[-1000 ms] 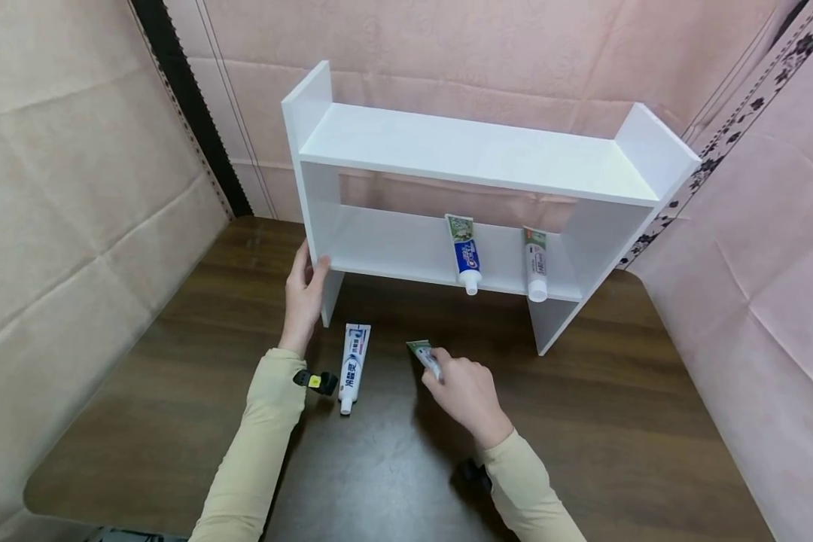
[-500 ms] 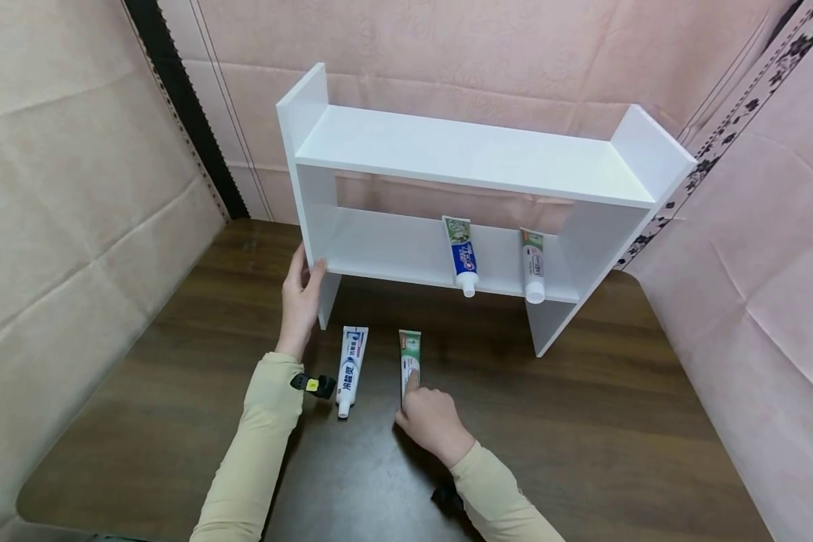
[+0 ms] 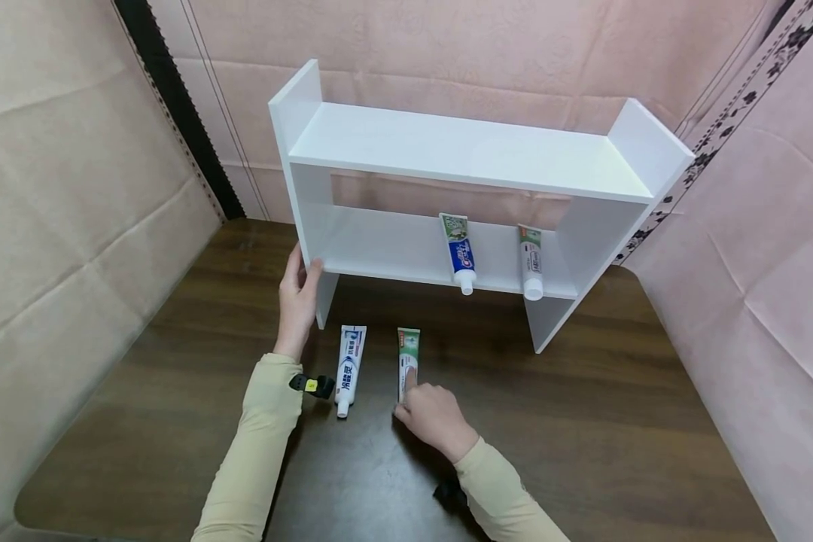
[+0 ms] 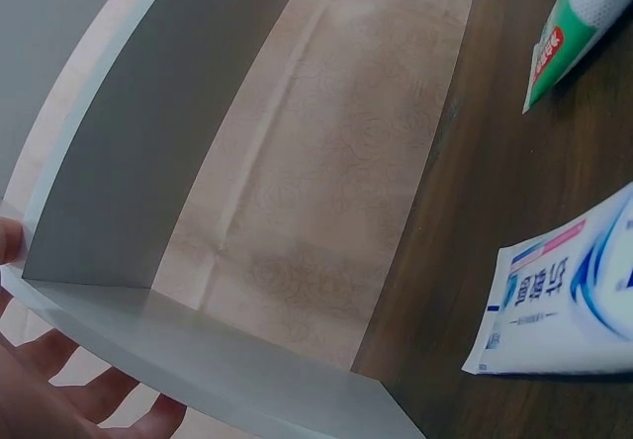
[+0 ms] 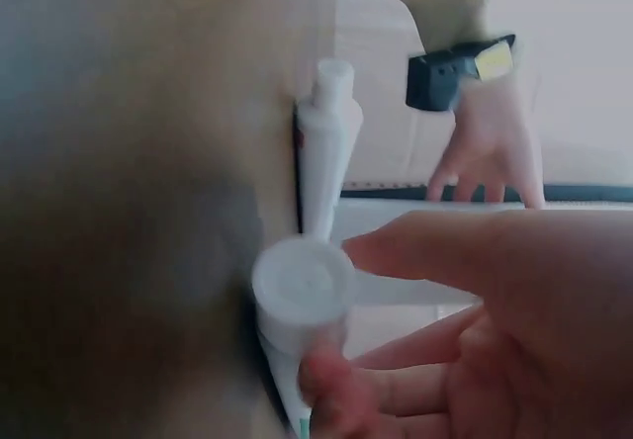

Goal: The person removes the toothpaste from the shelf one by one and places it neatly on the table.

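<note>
My right hand [image 3: 436, 421] is at a green-and-white toothpaste tube [image 3: 409, 350] lying on the table, cap toward me. The index finger lies along the tube, and in the right wrist view thumb and finger are at either side of its white cap [image 5: 305, 286]. My left hand [image 3: 296, 305] grips the left side panel of a white two-tier shelf [image 3: 461, 150], thumb in front. Between the hands lies a blue-and-white toothpaste tube [image 3: 349, 365]. A blue-and-green toothpaste tube [image 3: 460, 248] and a grey-and-green one [image 3: 531, 260] lie on the lower shelf, caps over its front edge.
The shelf stands toward the back of a dark wooden table [image 3: 616, 421]. Pale pink cloth [image 3: 488, 45] hangs behind it and at both sides. A black wrist camera [image 3: 314, 385] sits on the left wrist, close to the blue-and-white tube.
My right hand has moved left and toward me, setting the green-and-white toothpaste tube straight beside the blue-and-white one. The left hand still holds the shelf's side.
</note>
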Available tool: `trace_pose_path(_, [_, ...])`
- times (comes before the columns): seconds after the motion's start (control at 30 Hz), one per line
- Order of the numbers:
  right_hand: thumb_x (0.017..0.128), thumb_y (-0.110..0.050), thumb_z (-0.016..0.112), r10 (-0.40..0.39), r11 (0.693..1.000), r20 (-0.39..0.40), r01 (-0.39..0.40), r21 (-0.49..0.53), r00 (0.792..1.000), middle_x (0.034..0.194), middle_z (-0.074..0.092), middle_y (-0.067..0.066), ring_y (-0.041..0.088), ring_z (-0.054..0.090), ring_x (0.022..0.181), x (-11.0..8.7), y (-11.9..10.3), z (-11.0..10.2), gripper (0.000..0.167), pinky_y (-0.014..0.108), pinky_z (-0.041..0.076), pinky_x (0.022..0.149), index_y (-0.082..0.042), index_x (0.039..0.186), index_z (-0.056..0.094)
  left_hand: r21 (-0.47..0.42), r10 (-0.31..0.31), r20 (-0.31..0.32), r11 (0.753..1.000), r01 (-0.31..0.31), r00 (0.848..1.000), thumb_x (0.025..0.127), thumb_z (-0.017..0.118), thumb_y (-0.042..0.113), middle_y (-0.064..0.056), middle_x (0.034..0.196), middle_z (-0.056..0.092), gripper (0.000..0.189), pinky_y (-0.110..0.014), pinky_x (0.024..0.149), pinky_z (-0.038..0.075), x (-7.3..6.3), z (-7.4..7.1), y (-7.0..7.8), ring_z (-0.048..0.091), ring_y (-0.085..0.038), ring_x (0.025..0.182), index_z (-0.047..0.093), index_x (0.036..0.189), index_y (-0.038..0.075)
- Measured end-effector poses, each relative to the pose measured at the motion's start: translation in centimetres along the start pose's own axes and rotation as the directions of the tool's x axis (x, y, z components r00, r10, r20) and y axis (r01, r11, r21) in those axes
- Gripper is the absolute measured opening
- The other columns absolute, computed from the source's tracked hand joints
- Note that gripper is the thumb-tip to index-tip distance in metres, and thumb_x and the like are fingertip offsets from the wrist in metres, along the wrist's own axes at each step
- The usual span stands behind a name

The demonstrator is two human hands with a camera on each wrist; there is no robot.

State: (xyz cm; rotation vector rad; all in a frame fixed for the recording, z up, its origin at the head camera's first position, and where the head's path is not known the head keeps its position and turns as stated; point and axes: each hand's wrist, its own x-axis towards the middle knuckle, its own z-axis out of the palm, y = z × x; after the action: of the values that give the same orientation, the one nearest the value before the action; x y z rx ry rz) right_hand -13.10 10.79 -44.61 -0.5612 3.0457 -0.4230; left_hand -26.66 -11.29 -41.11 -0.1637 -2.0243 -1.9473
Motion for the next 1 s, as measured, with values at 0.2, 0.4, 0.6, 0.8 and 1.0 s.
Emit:
trace_pose_path(0.2, [0.090, -0.018, 0.065, 0.041, 0.995, -0.227, -0.019, 0.099, 0.973, 0.093, 0.063, 0.009, 0.009, 0.047, 0.052, 0.5, 1.2, -2.9, 0.045, 0.021, 0.034, 0.043, -0.008, 0.133, 0.056, -0.006, -0.015, 0.011, 1.000, 0.015, 1.000, 0.101, 0.049, 0.035, -0.004, 0.152, 0.043, 0.051, -0.056, 0.112, 0.033, -0.2, 0.0, 0.4, 0.046, -0.029, 0.134, 0.033, 0.150, 0.034])
trace_pose_path(0.4, [0.092, -0.015, 0.064, 0.043, 0.989, -0.507, 0.034, 0.143, 0.861, 0.094, 0.060, 0.007, 0.012, 0.058, 0.069, 0.4, 2.0, -8.1, 0.051, 0.021, 0.038, 0.049, -0.017, 0.140, 0.050, -0.010, -0.008, 0.015, 1.000, 0.008, 1.000, 0.102, 0.048, 0.030, -0.006, 0.152, 0.042, 0.052, -0.055, 0.113, 0.033, -0.4, 0.1, 1.3, 0.044, -0.031, 0.135, 0.033, 0.151, 0.029])
trace_pose_path(0.6, [0.094, -0.023, 0.063, 0.119, 0.986, -0.554, -0.030, 0.167, 0.824, 0.084, 0.053, 0.006, 0.015, 0.043, 0.057, 1.3, 3.0, -11.8, 0.053, 0.027, 0.033, 0.048, -0.020, 0.144, 0.046, -0.002, 0.001, 0.003, 1.000, -0.001, 1.000, 0.101, 0.049, 0.036, -0.003, 0.151, 0.043, 0.051, -0.055, 0.113, 0.034, 0.1, 0.0, -0.1, 0.045, -0.028, 0.134, 0.034, 0.149, 0.035])
trace_pose_path(0.8, [0.095, -0.040, 0.059, 0.194, 0.978, -0.453, -0.136, 0.158, 0.870, 0.098, 0.058, 0.014, 0.023, 0.051, 0.064, 3.5, 4.7, -12.5, 0.062, 0.031, 0.037, 0.052, -0.019, 0.149, 0.037, -0.009, -0.005, 0.000, 1.000, 0.005, 1.000, 0.101, 0.049, 0.035, -0.004, 0.150, 0.044, 0.050, -0.055, 0.112, 0.034, 0.0, 0.1, 0.0, 0.046, -0.029, 0.133, 0.035, 0.149, 0.035])
trace_pose_path(1.0, [0.092, -0.047, 0.061, 0.215, 0.973, -0.378, -0.166, 0.158, 0.900, 0.103, 0.055, 0.020, 0.023, 0.050, 0.058, 4.3, 5.3, -11.2, 0.068, 0.029, 0.038, 0.048, -0.018, 0.149, 0.038, 0.002, -0.002, -0.006, 1.000, 0.002, 1.000, 0.101, 0.049, 0.036, -0.003, 0.151, 0.043, 0.050, -0.055, 0.112, 0.035, 0.0, 0.0, 0.0, 0.046, -0.029, 0.133, 0.035, 0.149, 0.036])
